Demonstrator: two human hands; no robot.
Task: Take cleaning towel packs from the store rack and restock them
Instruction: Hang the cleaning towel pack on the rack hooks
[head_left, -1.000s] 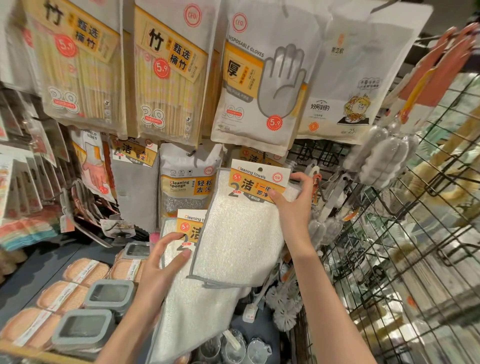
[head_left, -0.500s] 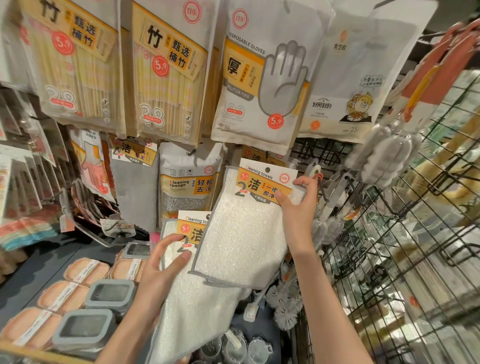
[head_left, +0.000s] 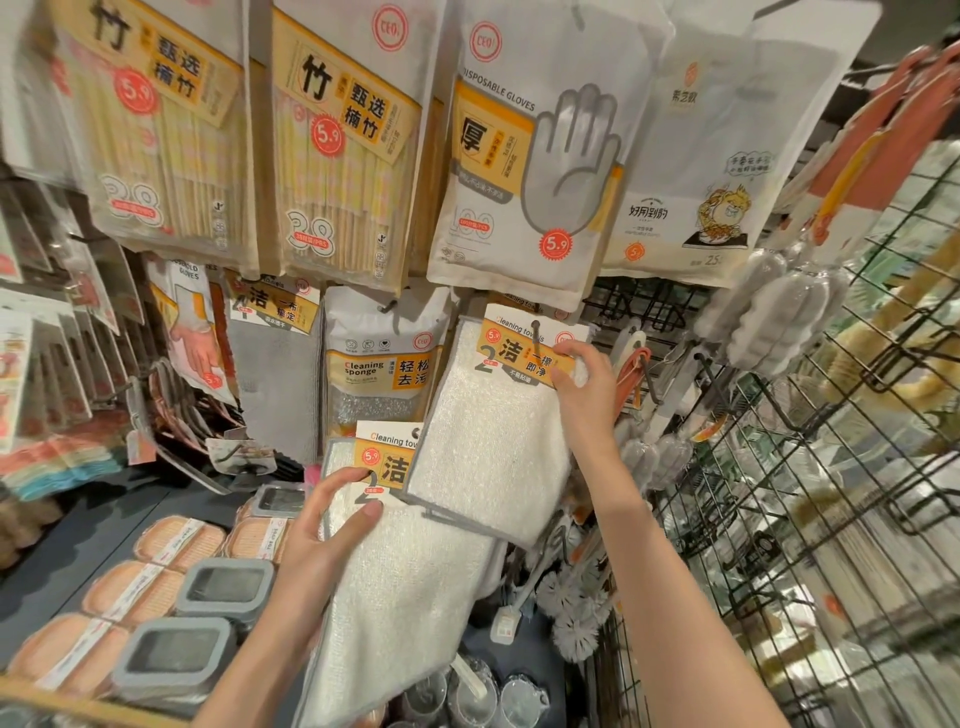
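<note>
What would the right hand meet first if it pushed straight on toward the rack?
Probably the rack hook showing at the card of the towel pack the right hand holds; depth is unclear.

Two bare forearms enter from the lower edge of the head view, each ending in an uncovered hand: the left hand (head_left: 332, 535) and the right hand (head_left: 584, 400). No sleeve, cuff, glove, watch, ring or bracelet shows on either arm as far as the frame reaches; both forearms are slender and smooth, tapering to narrow wrists. The fingers are long and slim, with short, plain, unpainted nails visible on the left thumb and index finger.
</note>
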